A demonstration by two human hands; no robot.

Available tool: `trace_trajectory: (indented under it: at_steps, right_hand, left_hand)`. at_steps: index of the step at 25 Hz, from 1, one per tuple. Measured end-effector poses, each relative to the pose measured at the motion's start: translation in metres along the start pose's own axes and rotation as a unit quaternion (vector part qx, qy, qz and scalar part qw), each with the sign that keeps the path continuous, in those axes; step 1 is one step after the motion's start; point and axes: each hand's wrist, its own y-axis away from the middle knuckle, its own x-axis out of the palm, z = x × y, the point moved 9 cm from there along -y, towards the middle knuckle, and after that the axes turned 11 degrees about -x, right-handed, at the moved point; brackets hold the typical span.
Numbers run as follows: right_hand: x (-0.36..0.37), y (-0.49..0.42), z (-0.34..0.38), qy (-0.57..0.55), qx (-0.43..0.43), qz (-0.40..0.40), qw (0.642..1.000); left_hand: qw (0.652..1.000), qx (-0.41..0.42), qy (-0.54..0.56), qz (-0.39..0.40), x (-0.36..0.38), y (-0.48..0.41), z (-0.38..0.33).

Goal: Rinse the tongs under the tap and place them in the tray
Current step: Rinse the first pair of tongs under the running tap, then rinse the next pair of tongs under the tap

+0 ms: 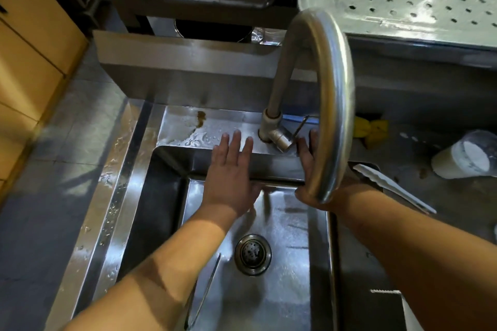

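- Step: pre-rinse, my read. Both hands are at the tap, nothing held, no water visible from the spout.
- Left hand point(231, 174): flat, fingers spread, empty, hovering over the back edge of the sink point(172, 223).
- Right hand point(309, 166): partly hidden behind the tap point(326, 105) spout; fingers reach up beside the tap lever point(300, 126). Can't tell whether its grip is closed on the lever or just next to it.
- Tongs point(392, 187): white, lying on the worktop point(443, 204) right of the sink, just beside the right forearm, untouched.
- A thin metal item lies in the basin near the drain point(253, 254); can't identify it.
- Tray: perforated metal tray point(419, 0) up on the right behind the tap, a second one at top left. Which is the target, can't say.
- Next, as I judge it: get water running at the lever, then pick up the tongs and bring them under the spout.
- Watch: the spout arcs over the right wrist, tight clearance.
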Motion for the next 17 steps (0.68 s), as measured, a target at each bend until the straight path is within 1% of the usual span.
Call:
trace_trajectory:
  at_steps: [2,4,6,8,10,11,13,15,17]
  right_hand:
    - [-0.008,0.006,0.002,-0.014,0.000,-0.010,1.000]
    - [-0.011,0.010,0.004,-0.036,0.008,-0.017,0.999]
    - [-0.011,0.015,0.005,-0.035,0.016,-0.018,0.999]
    - [-0.010,0.011,0.002,-0.032,0.023,0.003,0.999]
    - [-0.017,0.012,0.004,-0.065,0.024,-0.010,0.998]
    - [-0.023,0.020,0.003,-0.095,0.029,-0.040,0.994]
    - [-0.035,0.052,0.009,-0.142,0.031,-0.134,0.980]
    - [-0.032,0.112,0.015,-0.115,0.032,-0.211,0.970]
    - [-0.015,0.174,0.012,-0.065,0.030,-0.252,0.965]
  left_hand:
    - [0.999,-0.008,-0.031,0.021,0.014,0.000,0.002]
    - [0.998,-0.008,-0.052,0.032,0.014,0.000,0.003]
    - [0.995,-0.016,-0.072,0.061,0.011,0.000,0.001]
    - [0.993,-0.024,-0.078,0.087,0.003,0.002,-0.002]
    - [0.991,-0.022,-0.075,0.108,-0.006,0.005,-0.005]
    - [0.991,-0.016,-0.076,0.108,-0.011,0.007,-0.009]
    - [0.992,-0.019,-0.066,0.107,-0.021,0.007,-0.007]
    - [0.991,-0.019,-0.063,0.117,-0.024,0.009,-0.007]
    - [0.988,-0.020,-0.091,0.119,-0.022,0.009,-0.007]
